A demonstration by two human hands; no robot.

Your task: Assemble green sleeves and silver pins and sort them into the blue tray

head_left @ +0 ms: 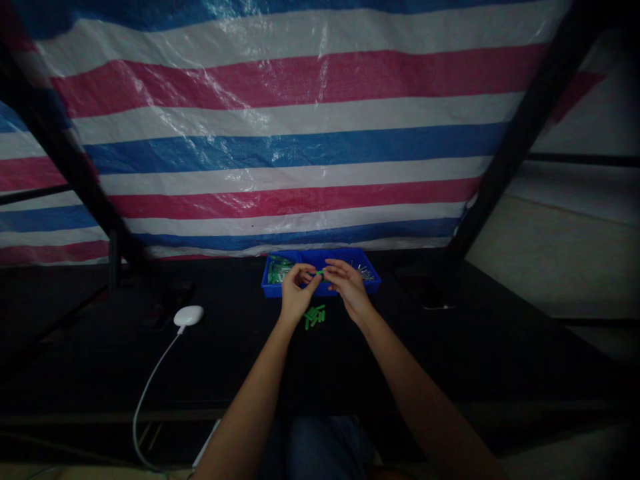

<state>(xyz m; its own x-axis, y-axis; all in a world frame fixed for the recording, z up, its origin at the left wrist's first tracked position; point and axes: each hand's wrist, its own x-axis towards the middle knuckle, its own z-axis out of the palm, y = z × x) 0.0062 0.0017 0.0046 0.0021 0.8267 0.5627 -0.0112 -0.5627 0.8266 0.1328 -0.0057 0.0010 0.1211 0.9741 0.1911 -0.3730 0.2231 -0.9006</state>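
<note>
A small green piece (320, 272) is pinched between my left hand (299, 288) and my right hand (347, 285), whose fingertips nearly meet over the front of a blue divided tray (273, 291). Green items lie in the tray's left compartment, and thin metallic-looking pieces (365, 272) lie in the right one. My hands partly hide the middle of the tray. On the black table (230, 367), just below my hands, rests a loose pile of several short green pieces (315, 316).
A white rounded device (189, 315) with a white cable sits at the left. Dark flat objects lie near it, and a dark phone-like object (434, 293) lies to the right. Behind the table hangs a striped plastic sheet (300, 147) between black frame posts.
</note>
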